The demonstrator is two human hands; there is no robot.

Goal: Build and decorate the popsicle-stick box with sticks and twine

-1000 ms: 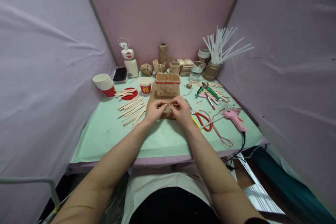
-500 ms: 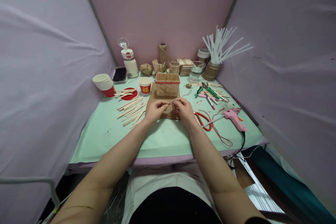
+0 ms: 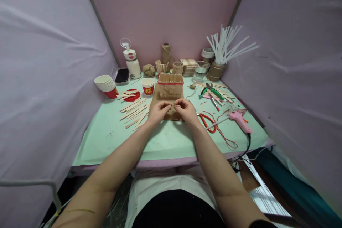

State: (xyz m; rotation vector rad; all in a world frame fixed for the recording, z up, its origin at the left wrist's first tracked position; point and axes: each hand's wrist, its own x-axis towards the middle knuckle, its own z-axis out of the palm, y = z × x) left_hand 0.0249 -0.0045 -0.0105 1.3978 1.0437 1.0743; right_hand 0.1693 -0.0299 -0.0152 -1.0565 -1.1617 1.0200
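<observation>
My left hand and my right hand meet over a brown cardboard sheet on the pale green table. Both pinch a short piece of jute twine between thumb and fingertips, each hand on one end. Just behind the hands stands a small box of wooden sticks with a red band under its rim. A spread of loose wooden sticks lies to the left of my left hand.
Red scissors, a pink glue gun with cord, and green pliers lie to the right. Paper cups, a red cup, a bottle, twine rolls, a glass and a holder of white sticks line the back.
A small twine loop was visible between the fingertips; it now looks pulled taut and thin. Both hands shifted slightly away from me.
</observation>
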